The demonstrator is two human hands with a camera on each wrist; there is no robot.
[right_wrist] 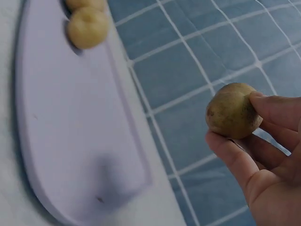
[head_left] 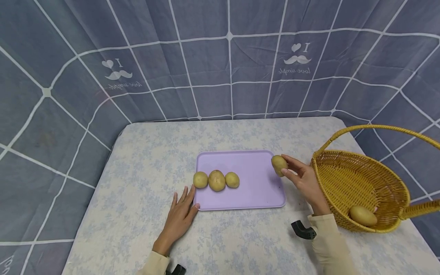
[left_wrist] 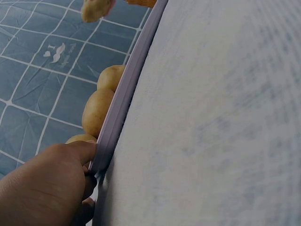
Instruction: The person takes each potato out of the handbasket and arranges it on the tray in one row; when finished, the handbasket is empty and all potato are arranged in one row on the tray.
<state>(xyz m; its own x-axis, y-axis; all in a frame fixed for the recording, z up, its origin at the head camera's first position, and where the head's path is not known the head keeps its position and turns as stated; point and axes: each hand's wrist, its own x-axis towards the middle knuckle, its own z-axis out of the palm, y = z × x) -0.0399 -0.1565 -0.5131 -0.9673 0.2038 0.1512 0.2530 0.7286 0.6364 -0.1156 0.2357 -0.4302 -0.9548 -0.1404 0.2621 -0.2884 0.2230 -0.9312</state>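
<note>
My right hand (head_left: 305, 182) pinches a potato (head_left: 279, 165) between thumb and fingers, above the right end of the lilac tray (head_left: 256, 198). In the right wrist view this potato (right_wrist: 233, 111) is held clear of the tray, whose surface shows a shadow. Along the left half of the tray sit a left potato (head_left: 200, 180), a larger middle potato (head_left: 217, 180) and a right potato (head_left: 232, 180), in a row. My left hand (head_left: 181, 214) lies at the tray's lower left corner, fingers extended; in the left wrist view its thumb (left_wrist: 84, 149) touches the rim.
A yellow woven basket (head_left: 343, 172) with a tall handle stands right of the tray, close to my right forearm. One more potato (head_left: 363, 215) lies inside it. The table has a pale patterned cloth (head_left: 148, 160), and a blue-grey checked curtain (head_left: 206, 68) hangs behind.
</note>
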